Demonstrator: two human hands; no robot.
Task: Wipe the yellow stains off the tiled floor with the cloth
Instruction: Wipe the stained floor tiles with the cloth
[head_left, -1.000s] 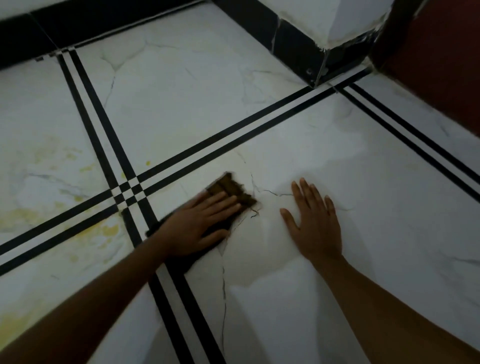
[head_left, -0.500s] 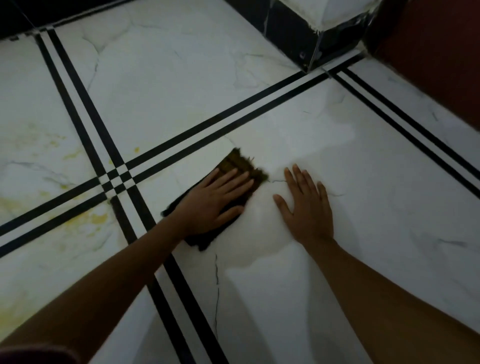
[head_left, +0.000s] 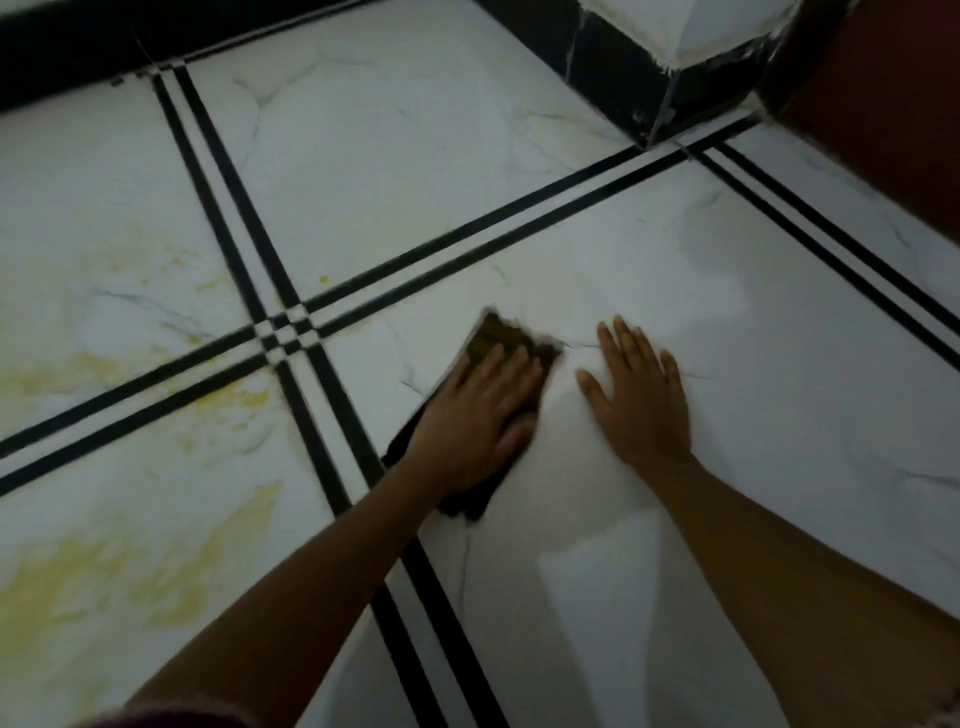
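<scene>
A dark brown cloth (head_left: 501, 338) lies flat on the white tiled floor (head_left: 727, 322), right of the black stripe crossing. My left hand (head_left: 472, 421) presses down on it with the fingers spread; the cloth's far corner and near edge stick out from under the hand. My right hand (head_left: 641, 395) rests flat on the tile just right of the cloth, palm down, holding nothing. Yellow stains (head_left: 104, 577) spread over the left tiles, with more yellow smears (head_left: 244, 397) near the crossing and a small yellow spot (head_left: 323, 279) beyond it.
Double black stripes (head_left: 280, 332) cross the floor between tiles. A black-and-white tiled pillar base (head_left: 649, 67) stands at the back right, beside a dark red surface (head_left: 893, 104). A black skirting (head_left: 78, 47) runs along the back left. A thin crack (head_left: 465, 566) runs through the near tile.
My left hand has slid the cloth to the right, away from the stripe crossing and closer to my right hand. The right hand stays planted on the tile.
</scene>
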